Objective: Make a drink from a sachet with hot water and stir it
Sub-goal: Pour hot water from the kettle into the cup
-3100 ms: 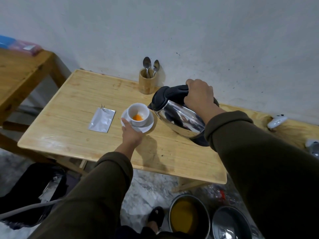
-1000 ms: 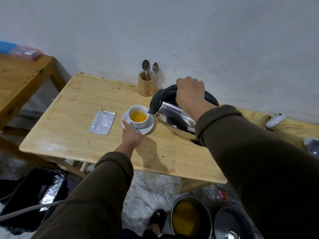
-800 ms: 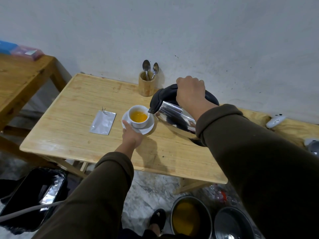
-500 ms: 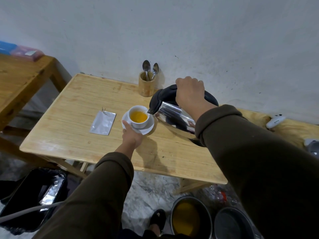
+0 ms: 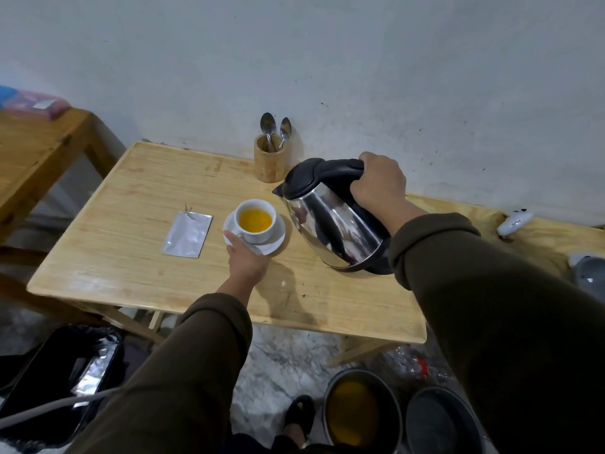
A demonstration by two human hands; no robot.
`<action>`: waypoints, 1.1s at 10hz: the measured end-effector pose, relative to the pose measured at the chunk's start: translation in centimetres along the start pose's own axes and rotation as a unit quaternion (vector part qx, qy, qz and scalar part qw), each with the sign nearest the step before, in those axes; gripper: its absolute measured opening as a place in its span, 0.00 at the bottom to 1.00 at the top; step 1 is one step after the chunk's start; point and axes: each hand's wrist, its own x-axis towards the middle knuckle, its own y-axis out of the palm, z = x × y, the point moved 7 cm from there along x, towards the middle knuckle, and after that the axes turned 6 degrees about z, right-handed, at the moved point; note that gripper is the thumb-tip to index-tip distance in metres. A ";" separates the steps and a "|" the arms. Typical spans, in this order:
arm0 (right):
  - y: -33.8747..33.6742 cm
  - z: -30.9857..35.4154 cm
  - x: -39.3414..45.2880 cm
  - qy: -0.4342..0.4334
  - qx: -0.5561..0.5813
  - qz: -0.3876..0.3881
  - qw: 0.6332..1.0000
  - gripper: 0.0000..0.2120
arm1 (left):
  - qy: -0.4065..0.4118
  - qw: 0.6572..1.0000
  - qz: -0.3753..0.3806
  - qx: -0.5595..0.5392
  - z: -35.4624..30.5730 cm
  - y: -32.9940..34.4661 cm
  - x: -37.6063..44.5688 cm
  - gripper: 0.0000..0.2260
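A white cup [image 5: 256, 231] holding orange liquid stands on a white saucer [image 5: 276, 237] in the middle of the wooden table [image 5: 131, 257]. My left hand [image 5: 246, 260] grips the saucer's near edge. My right hand [image 5: 379, 185] is closed on the black handle of a steel kettle [image 5: 330, 224], which hangs slightly tilted just right of the cup, spout toward it. A silver sachet [image 5: 187, 234] lies flat left of the saucer. Two spoons [image 5: 276, 131] stand in a wooden holder [image 5: 270, 162] at the wall.
A second wooden table [image 5: 36, 152] stands at the left. Below the table's near edge are a black bin [image 5: 49, 381] with foil inside and two round pots [image 5: 360, 414] on the floor. A white controller [image 5: 514, 221] lies at the far right.
The kettle has swung back from its steep pouring tilt to nearly upright and drawn right of the cup. The cup went from orange powder to orange liquid. My left hand stayed on the saucer.
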 end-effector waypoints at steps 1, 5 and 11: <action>-0.1 -2.1 -0.4 0.046 0.065 -0.021 0.997 0.12 | 0.008 1.000 -0.016 -0.022 0.1 0.6 -0.3 0.40; -0.3 -11.1 -4.0 0.236 0.273 -0.158 0.919 0.12 | -0.023 0.993 -0.040 0.105 -0.1 2.9 -0.9 0.18; 3.7 -17.5 -7.3 0.343 0.432 -0.238 0.799 0.14 | -0.064 0.991 -0.014 0.117 0.3 4.8 -1.5 0.35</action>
